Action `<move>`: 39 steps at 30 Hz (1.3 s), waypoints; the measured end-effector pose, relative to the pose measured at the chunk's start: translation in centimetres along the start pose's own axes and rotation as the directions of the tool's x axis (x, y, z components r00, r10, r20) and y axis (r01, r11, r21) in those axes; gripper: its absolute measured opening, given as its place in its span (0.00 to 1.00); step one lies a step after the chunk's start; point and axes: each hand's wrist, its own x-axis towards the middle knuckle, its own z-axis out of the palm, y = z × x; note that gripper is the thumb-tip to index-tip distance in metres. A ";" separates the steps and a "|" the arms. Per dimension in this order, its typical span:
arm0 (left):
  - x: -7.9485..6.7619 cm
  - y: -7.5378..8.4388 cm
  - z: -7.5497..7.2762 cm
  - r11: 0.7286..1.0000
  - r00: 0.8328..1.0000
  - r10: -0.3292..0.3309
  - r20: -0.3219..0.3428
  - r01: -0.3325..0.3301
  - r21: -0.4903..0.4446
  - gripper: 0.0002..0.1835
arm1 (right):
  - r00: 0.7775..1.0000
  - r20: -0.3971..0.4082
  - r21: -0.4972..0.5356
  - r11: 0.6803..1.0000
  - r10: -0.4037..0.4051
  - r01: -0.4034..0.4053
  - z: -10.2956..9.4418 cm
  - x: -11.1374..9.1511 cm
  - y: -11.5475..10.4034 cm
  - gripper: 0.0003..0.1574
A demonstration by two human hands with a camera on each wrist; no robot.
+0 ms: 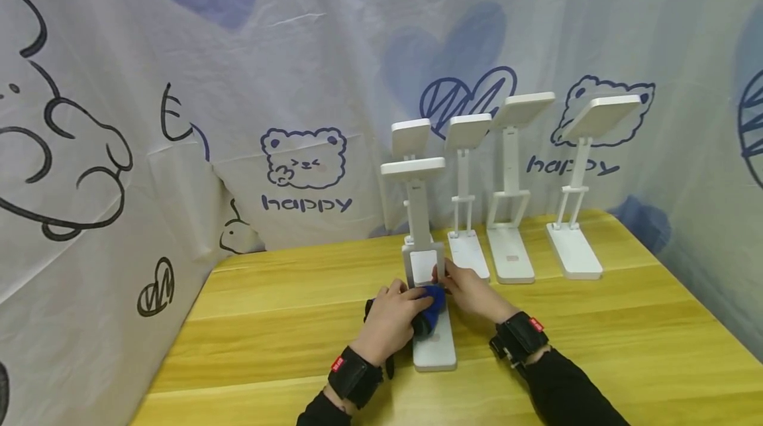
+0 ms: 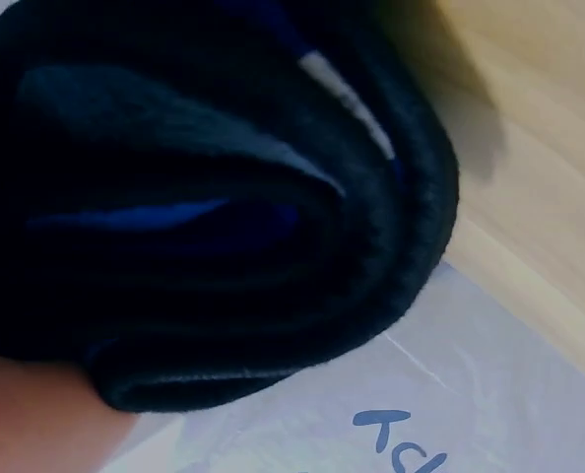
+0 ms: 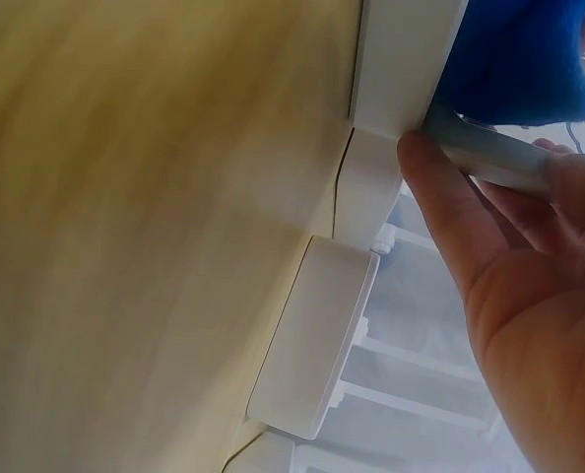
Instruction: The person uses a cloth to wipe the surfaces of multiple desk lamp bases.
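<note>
A white folding desk lamp (image 1: pixel 434 358) stands upright on the table, its base towards me and its head (image 1: pixel 413 169) raised. Over the base, my left hand (image 1: pixel 389 321) grips a folded blue cloth (image 1: pixel 438 300) against the lower part of the lamp. The thick, dark folds of the cloth (image 2: pixel 224 305) fill much of the left wrist view. With thumb and fingers my right hand (image 1: pixel 475 292) pinches the lamp's hinged lower bracket (image 3: pixel 494 155) from the right side. Blue cloth (image 3: pixel 519 64) lies just beyond that bracket in the right wrist view.
Behind and to the right stand more white lamps, among them one nearby (image 1: pixel 467 257), one in the middle (image 1: pixel 510 257) and one farthest right (image 1: pixel 574 254). A printed curtain (image 1: pixel 334 48) hangs behind the wooden table (image 1: pixel 268 326) and along its sides.
</note>
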 end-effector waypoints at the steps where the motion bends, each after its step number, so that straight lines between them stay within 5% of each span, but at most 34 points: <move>1: 0.0 0.0 -0.1 1.000 1.000 0.010 0.011 -0.010 -0.024 0.27 | 1.000 -0.003 -0.005 1.000 -0.001 0.001 0.0 0.0 0.0 0.06; 13: -0.8 0.0 -1.7 0.947 0.978 0.160 0.134 -0.114 -0.299 0.34 | 1.000 -0.005 -0.014 1.000 0.001 -0.001 0.2 0.1 0.1 0.06; 19: -1.1 0.0 -2.1 0.913 0.970 0.203 0.131 -0.139 -0.385 0.32 | 1.000 -0.016 -0.018 1.000 -0.010 0.009 0.2 0.2 0.1 0.06; 29: -1.6 -1.2 -2.6 0.772 0.952 0.287 0.104 -0.165 -0.614 0.31 | 0.999 0.015 -0.015 0.999 0.029 -0.029 0.0 0.3 0.0 0.06; 33: -1.8 -1.8 -2.9 0.776 0.960 0.243 0.140 -0.106 -0.621 0.30 | 0.999 0.008 -0.019 0.999 0.034 -0.033 0.0 0.3 0.1 0.06; 39: -1.8 -1.9 -2.7 0.847 0.977 0.134 0.167 -0.026 -0.530 0.31 | 1.000 0.000 -0.030 0.999 0.029 -0.029 0.0 0.1 0.1 0.06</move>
